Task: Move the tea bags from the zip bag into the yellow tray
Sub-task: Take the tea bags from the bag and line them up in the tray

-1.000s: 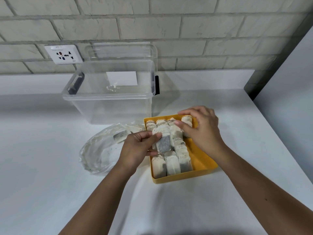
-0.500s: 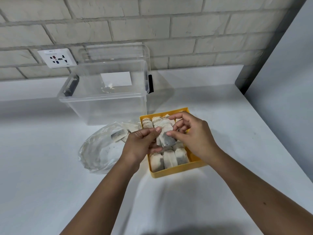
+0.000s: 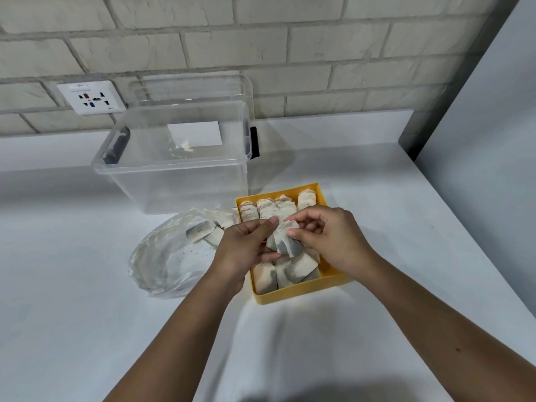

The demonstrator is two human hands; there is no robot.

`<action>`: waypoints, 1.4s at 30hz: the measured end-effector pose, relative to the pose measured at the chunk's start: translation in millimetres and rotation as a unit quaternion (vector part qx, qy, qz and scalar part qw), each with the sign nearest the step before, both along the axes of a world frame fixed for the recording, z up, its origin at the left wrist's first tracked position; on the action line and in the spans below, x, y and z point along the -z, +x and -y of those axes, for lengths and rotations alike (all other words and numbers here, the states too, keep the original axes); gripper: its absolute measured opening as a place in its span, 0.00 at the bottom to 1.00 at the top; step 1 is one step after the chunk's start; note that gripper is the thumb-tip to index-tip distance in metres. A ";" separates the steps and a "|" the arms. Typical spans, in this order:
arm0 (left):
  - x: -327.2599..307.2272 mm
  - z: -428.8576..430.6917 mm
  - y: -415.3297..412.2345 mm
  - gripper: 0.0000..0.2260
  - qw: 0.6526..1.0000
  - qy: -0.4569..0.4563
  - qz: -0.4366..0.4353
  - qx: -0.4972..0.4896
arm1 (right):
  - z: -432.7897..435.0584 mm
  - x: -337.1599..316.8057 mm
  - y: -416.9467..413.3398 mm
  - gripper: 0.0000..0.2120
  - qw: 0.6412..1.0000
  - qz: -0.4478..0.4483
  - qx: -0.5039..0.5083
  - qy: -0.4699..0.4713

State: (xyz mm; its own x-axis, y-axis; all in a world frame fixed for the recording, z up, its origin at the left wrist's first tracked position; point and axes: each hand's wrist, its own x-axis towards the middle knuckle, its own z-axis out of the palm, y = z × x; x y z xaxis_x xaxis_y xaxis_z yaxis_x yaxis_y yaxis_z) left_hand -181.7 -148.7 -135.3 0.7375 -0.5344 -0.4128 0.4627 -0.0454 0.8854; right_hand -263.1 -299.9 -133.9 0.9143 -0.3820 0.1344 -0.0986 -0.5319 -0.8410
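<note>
Left hand (image 3: pixel 246 248) and right hand (image 3: pixel 333 239) each pinch a side of one tea bag (image 3: pixel 285 242), held just above the yellow tray (image 3: pixel 301 294). It looks light, soft, easily torn; paper edges are the safe hold. More tea bags (image 3: pixel 200 231) wait in the zip bag (image 3: pixel 165 259) beside the tray's left wall.

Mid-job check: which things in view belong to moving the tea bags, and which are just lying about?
Part of the job:
- held tea bag, pinched by left hand and right hand
- yellow tray with packed tea bags
- zip bag with loose tea bags inside

Lying about:
- clear storage box
- wall socket
</note>
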 end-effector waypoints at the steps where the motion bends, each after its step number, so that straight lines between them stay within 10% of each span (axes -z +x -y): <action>1: -0.4 1.1 0.1 0.10 1.000 0.001 0.000 0.002 | 0.2 -0.1 -0.1 0.09 1.000 0.001 0.002 -0.006; 8: -3.1 -1.3 7.4 0.05 0.999 0.022 0.025 -0.030 | 19.1 -12.9 3.8 0.04 0.999 0.001 0.019 -0.042; 21: 9.3 -1.6 9.3 0.07 0.993 0.064 0.096 -0.033 | 51.1 24.6 30.0 0.10 0.901 -0.162 0.092 -0.391; 42: 10.5 -3.3 15.9 0.06 0.994 0.064 0.083 -0.036 | 52.2 24.8 38.7 0.14 0.920 -0.155 0.142 -0.331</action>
